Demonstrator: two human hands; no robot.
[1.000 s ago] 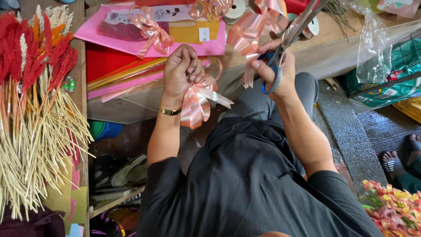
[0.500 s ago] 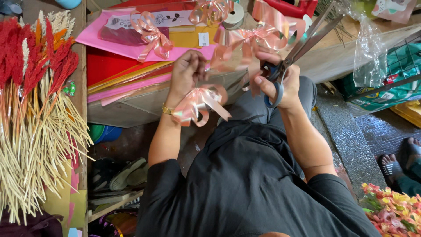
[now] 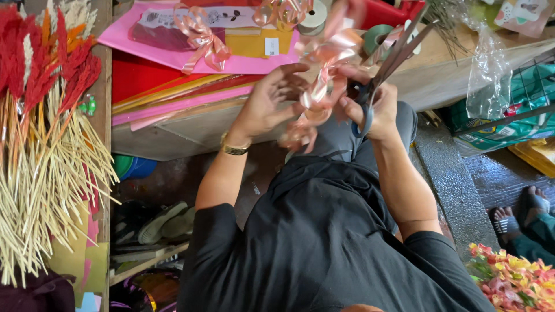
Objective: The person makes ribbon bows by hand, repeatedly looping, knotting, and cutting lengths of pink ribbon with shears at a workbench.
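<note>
One pink ribbon bow (image 3: 324, 63) sits between both hands, pinched by the left hand (image 3: 272, 101) fingertips, its tails hanging below the palms. Right hand (image 3: 373, 107) is closed through the handles of one pair of scissors (image 3: 399, 55), blades parted beside the bow. Two more bows (image 3: 199, 34) lie on the bench (image 3: 451, 69); one yellow packet (image 3: 260, 43) bears a small white square label.

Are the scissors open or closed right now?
Open, a little. The scissors in the right hand show two blades spreading apart toward their tips, beside the pink ribbon bow that the left hand touches.
</note>
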